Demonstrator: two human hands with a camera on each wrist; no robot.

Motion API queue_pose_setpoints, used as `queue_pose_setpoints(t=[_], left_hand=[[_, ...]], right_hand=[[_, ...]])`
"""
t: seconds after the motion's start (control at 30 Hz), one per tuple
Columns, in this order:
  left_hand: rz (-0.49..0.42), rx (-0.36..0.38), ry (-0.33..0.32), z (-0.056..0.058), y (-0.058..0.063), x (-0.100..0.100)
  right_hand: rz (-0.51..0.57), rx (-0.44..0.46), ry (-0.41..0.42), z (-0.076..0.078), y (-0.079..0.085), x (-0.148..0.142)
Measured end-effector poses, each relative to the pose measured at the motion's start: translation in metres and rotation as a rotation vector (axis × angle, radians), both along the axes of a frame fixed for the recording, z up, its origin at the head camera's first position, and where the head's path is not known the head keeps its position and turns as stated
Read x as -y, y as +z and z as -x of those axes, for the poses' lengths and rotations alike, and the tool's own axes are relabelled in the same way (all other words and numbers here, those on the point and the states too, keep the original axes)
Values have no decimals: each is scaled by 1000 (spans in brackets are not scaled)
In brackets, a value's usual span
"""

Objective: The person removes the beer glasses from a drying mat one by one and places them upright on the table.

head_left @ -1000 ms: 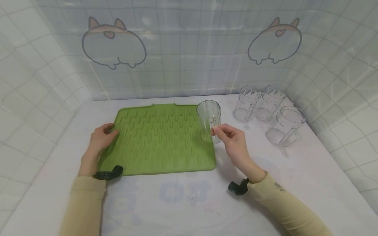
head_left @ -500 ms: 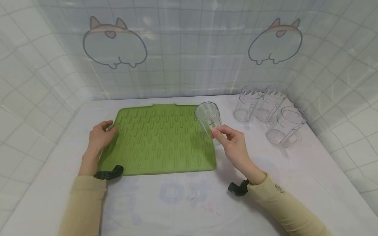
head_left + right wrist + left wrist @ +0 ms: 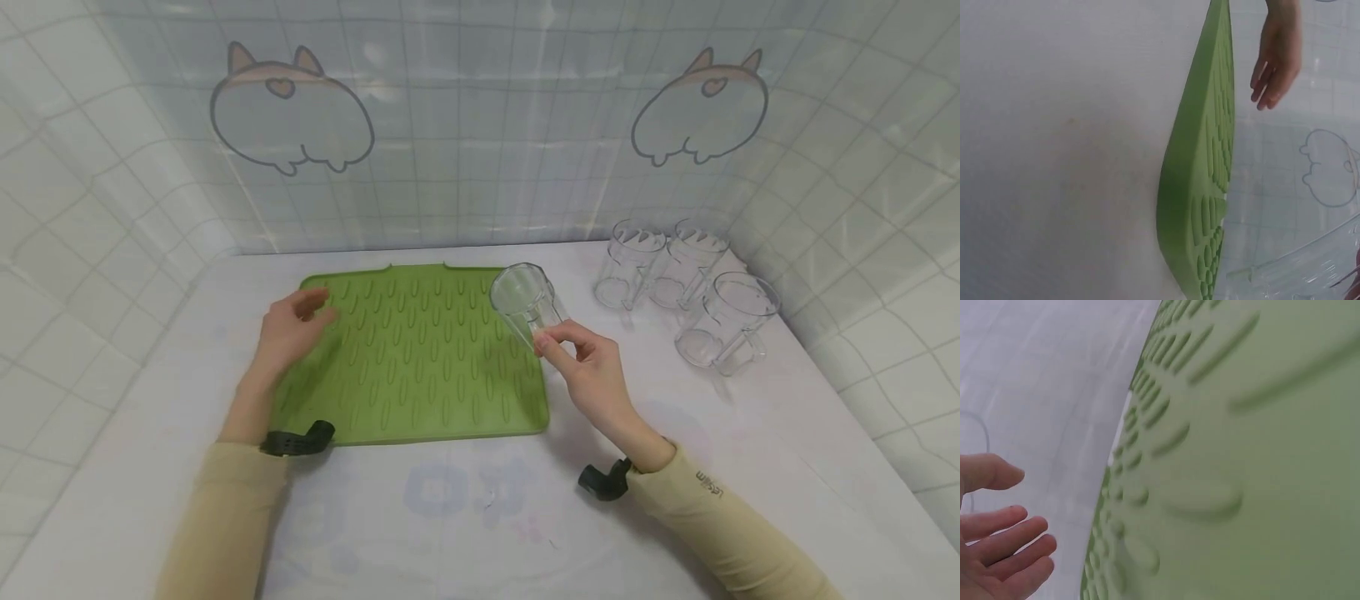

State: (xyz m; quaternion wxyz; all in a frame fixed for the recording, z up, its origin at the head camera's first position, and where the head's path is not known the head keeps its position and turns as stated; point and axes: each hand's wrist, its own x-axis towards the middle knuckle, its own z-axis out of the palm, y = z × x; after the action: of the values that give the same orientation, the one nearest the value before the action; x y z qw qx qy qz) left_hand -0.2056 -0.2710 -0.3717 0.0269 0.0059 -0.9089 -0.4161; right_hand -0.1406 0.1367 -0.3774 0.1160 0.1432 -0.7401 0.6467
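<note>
My right hand (image 3: 596,375) pinches a clear glass mug (image 3: 521,296) by its handle side, thumb against fingers. The mug tilts to the left, its mouth facing up and left, over the right edge of a green ridged drying mat (image 3: 412,358). In the right wrist view only part of the mug (image 3: 1310,262) shows, at the lower right. My left hand (image 3: 288,333) hovers over the mat's left side with nothing in it. Its fingers (image 3: 1019,553) are loosely extended and apart from the thumb in the left wrist view.
Three more clear mugs stand at the back right: one (image 3: 626,267), another (image 3: 690,262) beside it, and a nearer one (image 3: 727,321). A white cloth (image 3: 450,517) covers the table. Tiled-pattern sheeting (image 3: 487,150) rises behind and on both sides.
My left hand has left the mat's left edge and moved right, over the mat. In my right hand the mug has tipped further to the left.
</note>
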Motion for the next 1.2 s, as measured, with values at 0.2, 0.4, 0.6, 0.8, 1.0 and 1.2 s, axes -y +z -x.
queue_pose_setpoints(t=[0.2, 0.4, 0.6, 0.8, 1.0, 1.2], left_hand=[[-24, -6, -70, -1, 7, -22], [-36, 13, -157, -2, 12, -44], [-70, 23, -235, -8, 18, -66], [-136, 49, -297, -14, 20, -83], [-219, 80, -355, -20, 19, -97], [-303, 98, -390, -27, 20, -112]], right_hand=[[-30, -67, -2, -1, -2, 2], [-35, -136, 17, -3, -2, 3], [-85, -228, 30, -5, -1, 6], [-121, -321, 34, -6, 0, 8], [-128, -350, 32, -8, 0, 10], [-158, -403, 17, -8, -2, 12]])
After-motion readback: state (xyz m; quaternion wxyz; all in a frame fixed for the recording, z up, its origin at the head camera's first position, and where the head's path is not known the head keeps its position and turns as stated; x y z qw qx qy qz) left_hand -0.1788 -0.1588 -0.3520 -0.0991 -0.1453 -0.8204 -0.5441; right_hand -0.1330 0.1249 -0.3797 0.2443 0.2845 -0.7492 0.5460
